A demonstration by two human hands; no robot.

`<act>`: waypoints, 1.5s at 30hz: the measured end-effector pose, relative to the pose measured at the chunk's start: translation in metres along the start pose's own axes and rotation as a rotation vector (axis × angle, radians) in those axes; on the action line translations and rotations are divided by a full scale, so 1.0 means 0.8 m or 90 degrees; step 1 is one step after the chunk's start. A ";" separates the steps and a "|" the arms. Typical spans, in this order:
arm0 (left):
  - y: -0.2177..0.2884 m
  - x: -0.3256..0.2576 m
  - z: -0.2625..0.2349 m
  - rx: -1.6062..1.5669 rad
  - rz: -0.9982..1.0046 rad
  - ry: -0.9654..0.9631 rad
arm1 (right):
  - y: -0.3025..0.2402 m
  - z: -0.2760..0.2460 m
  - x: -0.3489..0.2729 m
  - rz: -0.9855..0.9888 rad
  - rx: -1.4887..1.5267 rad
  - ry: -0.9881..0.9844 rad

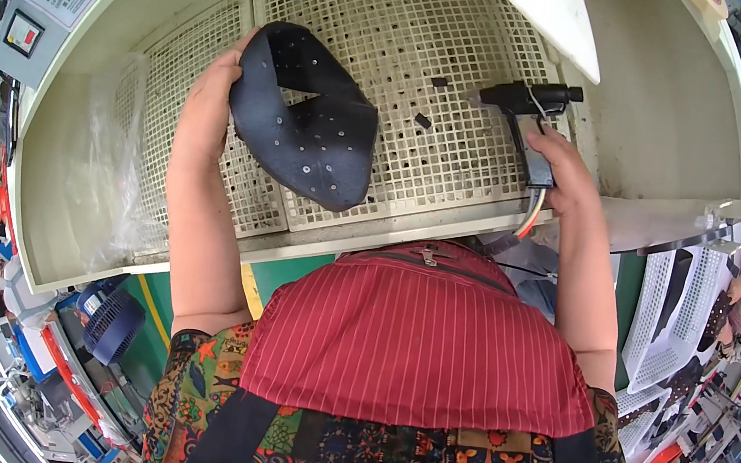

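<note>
My left hand [208, 105] grips the left edge of a black, curved, leather-like piece [321, 144] with small light dots over its surface and an opening in its upper part. The piece is held over a pale grid [416, 176]. In my right hand [565, 172] is a black air gun [541, 99], gripped by its handle, its nozzle pointing left toward the piece but apart from it. Coloured wires [532, 214] run down from the handle's end. Two small black bits [423, 120] lie on the grid between the gun and the piece.
Pale walls of a booth [702, 98] curve around the grid, and a white panel [552, 16] hangs into its top. Clear plastic film [106, 157] covers the left side. A blue fan [111, 325] stands at lower left; white perforated baskets [666, 316] are at right.
</note>
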State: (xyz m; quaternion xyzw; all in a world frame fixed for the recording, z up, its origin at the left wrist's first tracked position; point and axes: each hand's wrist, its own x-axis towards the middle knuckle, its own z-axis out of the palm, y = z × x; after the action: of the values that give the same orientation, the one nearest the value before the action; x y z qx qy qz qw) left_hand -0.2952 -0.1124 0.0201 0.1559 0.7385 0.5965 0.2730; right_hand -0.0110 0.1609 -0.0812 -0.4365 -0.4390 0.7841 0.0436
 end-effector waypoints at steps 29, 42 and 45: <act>-0.006 0.021 -0.003 0.161 0.111 -0.100 | -0.076 0.197 -0.074 -0.504 -0.738 -0.165; -0.016 0.019 -0.008 0.227 0.165 -0.095 | -0.065 0.186 -0.099 -0.468 -0.797 -0.091; -0.016 0.003 -0.004 0.231 0.174 -0.073 | -0.068 0.176 -0.110 -0.415 -0.797 -0.098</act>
State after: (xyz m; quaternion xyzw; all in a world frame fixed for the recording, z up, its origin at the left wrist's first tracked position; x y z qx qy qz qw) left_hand -0.2981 -0.1166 0.0072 0.3344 0.7892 0.4752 0.1988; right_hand -0.0758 0.0629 0.0480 -0.1695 -0.9173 0.3601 -0.0139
